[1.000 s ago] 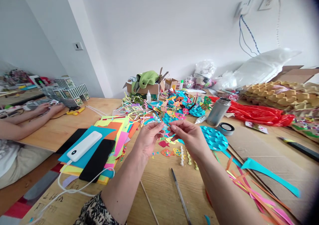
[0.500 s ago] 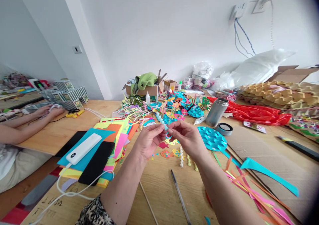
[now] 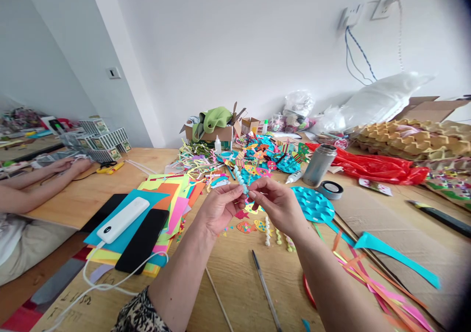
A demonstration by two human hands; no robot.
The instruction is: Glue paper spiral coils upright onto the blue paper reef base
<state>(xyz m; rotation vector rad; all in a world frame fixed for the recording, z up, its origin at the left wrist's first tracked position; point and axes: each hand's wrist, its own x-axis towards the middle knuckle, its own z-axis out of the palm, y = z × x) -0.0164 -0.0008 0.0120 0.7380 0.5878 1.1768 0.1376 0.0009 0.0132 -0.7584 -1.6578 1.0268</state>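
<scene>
Between my two hands is a pale blue bobbled pipe cleaner [image 3: 239, 176], its free end pointing up and away. My left hand [image 3: 222, 205] pinches its lower end between thumb and fingers. My right hand [image 3: 274, 202] is closed on the same end from the other side. Just below lie a white bobbled pipe cleaner [image 3: 267, 231], yellowish ones [image 3: 278, 238] and paper fish [image 3: 246, 226]. A pen [image 3: 265, 288] and a thin stick [image 3: 219, 297] rest on the table nearer to me.
Coloured paper [image 3: 180, 209], a white power bank [image 3: 123, 219] and a black phone [image 3: 143, 241] lie left. At right are a metal bottle [image 3: 320, 165], a blue dimpled disc [image 3: 312, 204], paper strips [image 3: 382, 288] and a cutter [image 3: 441, 217]. Another person's hands [image 3: 73, 165] work at far left.
The pale blue pipe cleaner stands slightly more upright at my fingertips. Both hands stay nearly in place.
</scene>
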